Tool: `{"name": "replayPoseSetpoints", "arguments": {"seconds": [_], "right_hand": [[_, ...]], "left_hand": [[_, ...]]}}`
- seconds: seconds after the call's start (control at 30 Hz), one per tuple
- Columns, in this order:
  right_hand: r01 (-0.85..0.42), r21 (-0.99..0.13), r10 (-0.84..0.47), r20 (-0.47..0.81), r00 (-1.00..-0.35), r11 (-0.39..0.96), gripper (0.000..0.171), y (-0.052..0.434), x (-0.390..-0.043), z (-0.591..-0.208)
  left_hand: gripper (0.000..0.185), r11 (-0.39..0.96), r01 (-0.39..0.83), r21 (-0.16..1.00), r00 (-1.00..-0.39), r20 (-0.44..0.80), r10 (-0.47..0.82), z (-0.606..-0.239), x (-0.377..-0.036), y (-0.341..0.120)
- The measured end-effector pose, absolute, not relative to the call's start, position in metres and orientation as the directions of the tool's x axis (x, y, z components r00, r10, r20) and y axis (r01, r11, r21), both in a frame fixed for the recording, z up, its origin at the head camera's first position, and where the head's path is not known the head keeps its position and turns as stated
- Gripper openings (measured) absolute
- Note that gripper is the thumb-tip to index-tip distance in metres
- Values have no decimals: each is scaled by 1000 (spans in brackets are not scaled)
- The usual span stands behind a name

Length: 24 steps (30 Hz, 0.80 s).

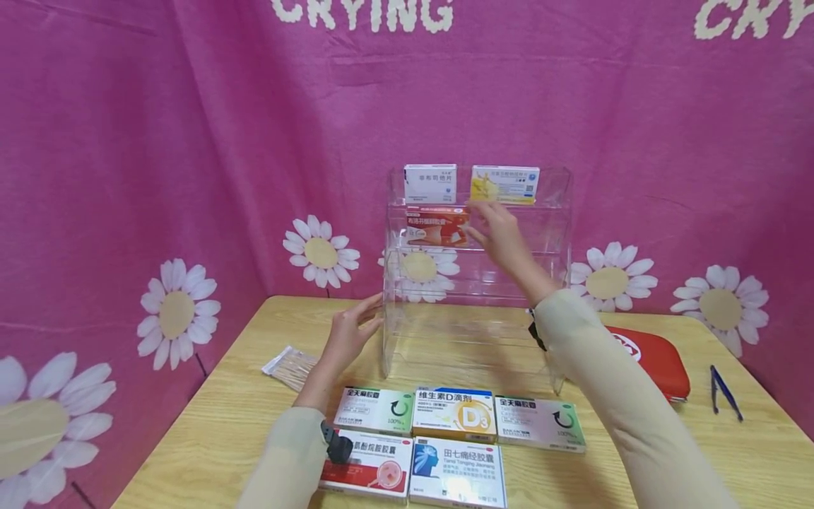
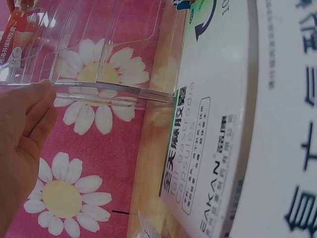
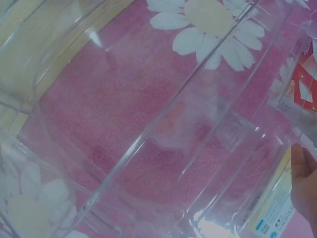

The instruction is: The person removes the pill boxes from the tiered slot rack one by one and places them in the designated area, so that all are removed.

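Observation:
A clear acrylic tiered rack (image 1: 477, 283) stands on the wooden table. My left hand (image 1: 350, 332) rests with straight fingers against the rack's lower left edge (image 2: 99, 91); the palm (image 2: 25, 129) holds nothing. My right hand (image 1: 499, 230) is raised to the second tier, its extended fingertips at the right end of a red and orange medicine box (image 1: 435, 227) that stands there. In the right wrist view a fingertip (image 3: 304, 183) shows apart from that box (image 3: 302, 84). On the top tier stand a white box (image 1: 430, 182) and a yellow and white box (image 1: 505, 184).
Several medicine boxes lie flat at the table's front: a green and white one (image 1: 375, 410), a vitamin D3 box (image 1: 454, 413), another green one (image 1: 540, 422), a red and white one (image 1: 375, 470), a blue and white one (image 1: 458, 470). A swab packet (image 1: 289, 367) lies left; a red pouch (image 1: 655, 360) and blue tweezers (image 1: 725, 392) lie right.

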State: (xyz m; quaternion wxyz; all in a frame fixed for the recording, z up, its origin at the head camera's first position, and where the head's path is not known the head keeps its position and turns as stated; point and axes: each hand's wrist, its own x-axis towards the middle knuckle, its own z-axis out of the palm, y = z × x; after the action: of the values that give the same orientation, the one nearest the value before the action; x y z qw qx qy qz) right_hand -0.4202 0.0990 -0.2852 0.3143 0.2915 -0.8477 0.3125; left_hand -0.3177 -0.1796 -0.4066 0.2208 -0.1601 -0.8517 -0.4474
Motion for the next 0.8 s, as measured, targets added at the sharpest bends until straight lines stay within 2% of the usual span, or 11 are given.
{"name": "replayPoseSetpoints", "arguments": {"seconds": [0.17, 0.53, 0.8], "right_hand": [[-717, -285, -308, 758, -575, 636, 33, 95, -426, -289], [-698, -367, -215, 774, -596, 615, 28, 93, -426, -288], [-708, -421, -125, 806, -579, 567, 28, 105, -425, -286]], "left_hand": [[47, 553, 476, 684, -846, 527, 77, -408, -318, -179], [46, 556, 485, 675, -840, 536, 83, -406, -317, -179], [46, 558, 495, 666, -831, 550, 80, -408, -318, -180]]}}
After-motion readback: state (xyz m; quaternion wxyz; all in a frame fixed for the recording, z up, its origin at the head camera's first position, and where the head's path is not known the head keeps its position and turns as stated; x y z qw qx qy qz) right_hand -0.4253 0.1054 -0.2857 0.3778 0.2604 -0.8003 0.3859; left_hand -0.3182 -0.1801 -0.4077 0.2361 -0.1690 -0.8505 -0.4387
